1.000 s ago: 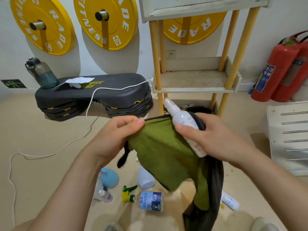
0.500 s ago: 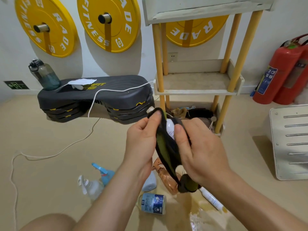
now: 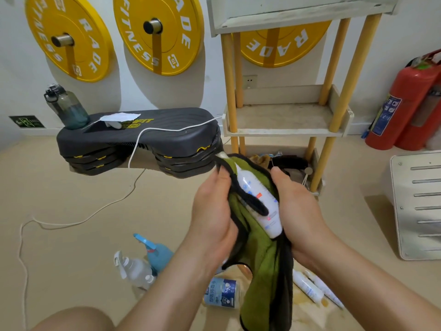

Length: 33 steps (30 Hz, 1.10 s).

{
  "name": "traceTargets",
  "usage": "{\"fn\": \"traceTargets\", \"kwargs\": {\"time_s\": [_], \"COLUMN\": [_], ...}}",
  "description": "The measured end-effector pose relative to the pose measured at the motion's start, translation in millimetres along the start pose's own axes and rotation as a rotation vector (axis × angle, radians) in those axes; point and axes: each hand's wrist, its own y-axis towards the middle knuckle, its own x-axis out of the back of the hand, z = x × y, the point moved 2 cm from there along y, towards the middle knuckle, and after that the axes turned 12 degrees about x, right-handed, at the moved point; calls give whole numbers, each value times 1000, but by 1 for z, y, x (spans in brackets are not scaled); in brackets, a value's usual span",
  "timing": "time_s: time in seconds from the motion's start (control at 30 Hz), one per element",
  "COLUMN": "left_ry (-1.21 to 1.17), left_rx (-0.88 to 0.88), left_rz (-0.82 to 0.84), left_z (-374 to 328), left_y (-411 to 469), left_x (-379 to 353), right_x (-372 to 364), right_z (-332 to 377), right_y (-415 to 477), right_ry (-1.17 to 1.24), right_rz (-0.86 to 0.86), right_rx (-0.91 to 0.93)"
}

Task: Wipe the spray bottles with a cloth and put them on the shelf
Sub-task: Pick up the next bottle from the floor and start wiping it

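Newly uncovered before the shelf (image 3: 284,132), a likely light, slick spray bottle (image 3: 259,199): our left hand (image 3: 212,211) pinches the cloth (image 3: 260,263), our right hand (image 3: 298,211) grips its body.

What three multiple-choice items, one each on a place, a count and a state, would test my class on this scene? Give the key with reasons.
1. Where does the jug stand? A on the step; B on a chair; C in a sink.
2. How many yellow plates show? A two; B three; C four.
3. The hands are: A open and idle; B gripping a bottle in the cloth; C holding a phone.
Key: 1 A, its base rests on the black step. 2 B, three discs are in view. 3 B, the left hand and right hand curl round cloth and bottle.
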Motion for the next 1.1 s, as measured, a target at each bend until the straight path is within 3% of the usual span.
{"fn": "traceTargets", "kwargs": {"time_s": [0.13, 0.23, 0.4, 0.5, 0.67, 0.77, 0.87, 1.0, 1.1], "left_ry": [167, 277, 126, 160, 391, 559, 592, 621, 770], "left_rx": [6, -85, -92, -135, -348, -420, -375, -294, -378], "left_rz": [-35, -61, -149, -134, -52, -15, 35, -55, -189], "left_z": [26, 16, -10, -4, 21, 37, 46, 45, 25], "left_y": [-9, -9, -4, -5, -17, -17, -14, -13, -15], "left_x": [-5, -1, 2, -7, -20, -20, -15, -6, -3], "right_x": [5, 12, 1, 0, 4, 3, 2, -1, 3], "right_z": [-9, -15, -22, -22, -31, -30, -24, -23, -11], "right_y": [-1, 0, -11, -8, 3, 8, 7, 14, 28], "right_ry": [-523, -638, -907, -619, -231, -10, 171, 83, -128], "right_rz": [24, 120, 203, 118, -171, -193, -145, -78, -110], "right_rx": [433, 627, 823, 680, 357, 234, 141, 60, 99]}}
